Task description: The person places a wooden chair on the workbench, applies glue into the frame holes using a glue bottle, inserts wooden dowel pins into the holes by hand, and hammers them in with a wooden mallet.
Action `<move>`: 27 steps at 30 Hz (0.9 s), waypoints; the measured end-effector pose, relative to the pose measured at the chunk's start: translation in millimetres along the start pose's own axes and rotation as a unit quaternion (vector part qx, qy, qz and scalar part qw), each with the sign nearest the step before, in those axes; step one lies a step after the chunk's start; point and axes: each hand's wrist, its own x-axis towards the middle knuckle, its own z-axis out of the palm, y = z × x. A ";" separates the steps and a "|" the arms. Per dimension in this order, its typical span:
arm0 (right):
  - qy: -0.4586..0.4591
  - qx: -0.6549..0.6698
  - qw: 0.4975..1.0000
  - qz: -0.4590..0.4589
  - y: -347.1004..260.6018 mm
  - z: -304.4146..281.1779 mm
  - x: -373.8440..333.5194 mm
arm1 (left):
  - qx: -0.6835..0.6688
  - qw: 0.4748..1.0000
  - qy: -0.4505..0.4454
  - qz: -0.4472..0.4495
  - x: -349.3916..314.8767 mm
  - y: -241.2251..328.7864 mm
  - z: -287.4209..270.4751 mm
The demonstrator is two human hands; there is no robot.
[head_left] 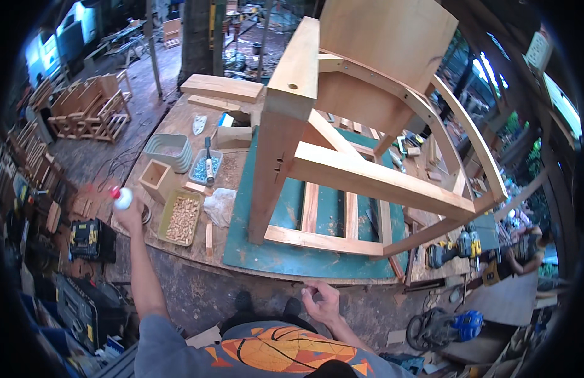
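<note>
My left hand [130,218] is stretched out to the table's left edge, its fingers wrapped round a white squeeze bottle [123,200] with a red tip. Close by are a green tray [180,217] full of short wooden dowels and an open wooden box [158,179]. In front of my body, apart from the table edge, my right hand [322,302] is closed with curled fingers; whether anything small is in it I cannot make out. A wooden chair frame [374,179] lies tipped over on a green board [241,252], a thick leg toward me showing drilled holes.
A tub of screws [205,167] with a dark-handled tool [208,160] across it stands behind the dowels, beside a ribbed grey container [168,151]. A cordless drill [452,249] lies at the right. Another person [525,255] sits beyond it. Tool cases [92,239] are on the left floor.
</note>
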 end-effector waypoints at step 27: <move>0.206 0.463 0.859 -0.067 -26.1 -159.8 -39.9 | -0.197 0.585 -0.770 0.162 -369.7 344.9 -129.3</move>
